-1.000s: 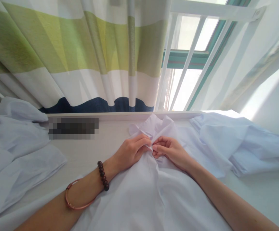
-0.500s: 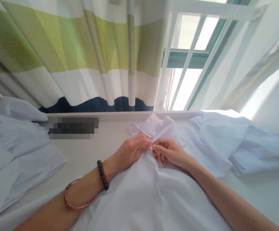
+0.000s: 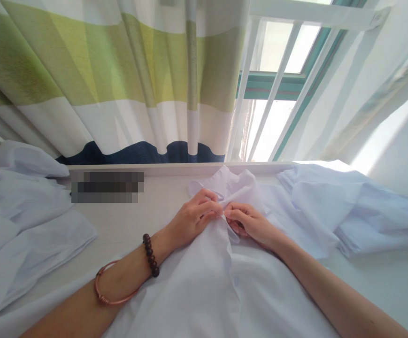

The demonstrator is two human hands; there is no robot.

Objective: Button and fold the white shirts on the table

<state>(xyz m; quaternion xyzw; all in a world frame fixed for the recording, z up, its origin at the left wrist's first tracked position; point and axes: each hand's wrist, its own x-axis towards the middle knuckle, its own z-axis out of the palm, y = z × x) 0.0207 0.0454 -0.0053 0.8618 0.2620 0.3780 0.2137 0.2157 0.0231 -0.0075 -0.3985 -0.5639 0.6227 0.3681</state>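
Note:
A white shirt lies spread in front of me, its collar end towards the far edge of the white surface. My left hand pinches one front edge of the shirt between thumb and index finger, below the collar. Close against it, my right hand pinches the other front edge, its remaining fingers curled in. The fingertips of both hands almost meet on the front opening. Any button between them is hidden. A dark bead bracelet and a copper-coloured bangle circle my left wrist and forearm.
Crumpled white cloth lies at the left, and folded white garments at the right. A blurred-out dark object rests near the far ledge. Beyond hang a green and white striped curtain and white railing bars before a window.
My left hand's fingers have lifted and spread slightly while its pinch stays on the shirt. My right hand's lower fingers have curled in more. The garments around have not moved.

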